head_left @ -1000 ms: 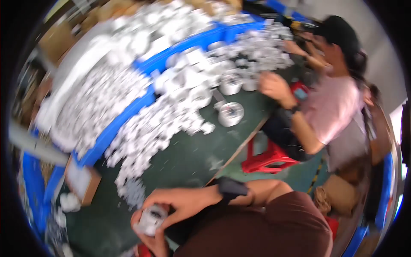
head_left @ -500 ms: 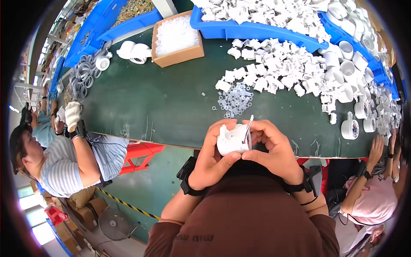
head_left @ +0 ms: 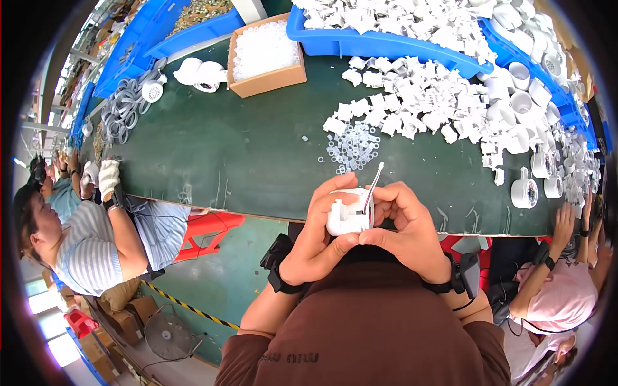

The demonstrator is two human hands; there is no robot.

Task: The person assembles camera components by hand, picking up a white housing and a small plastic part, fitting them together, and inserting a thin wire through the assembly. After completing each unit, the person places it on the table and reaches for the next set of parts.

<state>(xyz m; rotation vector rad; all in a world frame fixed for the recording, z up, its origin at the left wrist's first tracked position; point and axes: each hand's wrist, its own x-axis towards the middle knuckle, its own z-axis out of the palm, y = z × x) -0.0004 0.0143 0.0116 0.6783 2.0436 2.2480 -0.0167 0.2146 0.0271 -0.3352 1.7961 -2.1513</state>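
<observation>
Over the table's near edge, both my hands grip one white plastic housing (head_left: pixel 346 219). It is rounded, with a raised clip on its upper side, and a thin wire (head_left: pixel 373 188) with a small white connector sticks up from it. My left hand (head_left: pixel 317 229) wraps its left side, thumb along the bottom. My right hand (head_left: pixel 411 233) pinches the right rim, fingers curled behind. Just beyond lie small translucent rings (head_left: pixel 353 147) in a loose heap, with a pile of white plastic clips (head_left: pixel 412 96) behind them.
White cups (head_left: pixel 515 106) and round parts crowd the right side. Blue bins (head_left: pixel 386 46) and a carton (head_left: pixel 270 80) of clear pieces line the back. Grey rings (head_left: pixel 119 119) lie at left. A gloved person (head_left: pixel 96 238) sits left, another person (head_left: pixel 557 286) right.
The housing has turned in my hands, so its clip side shows more and the wire stands higher. My left fingers have shifted over its top.
</observation>
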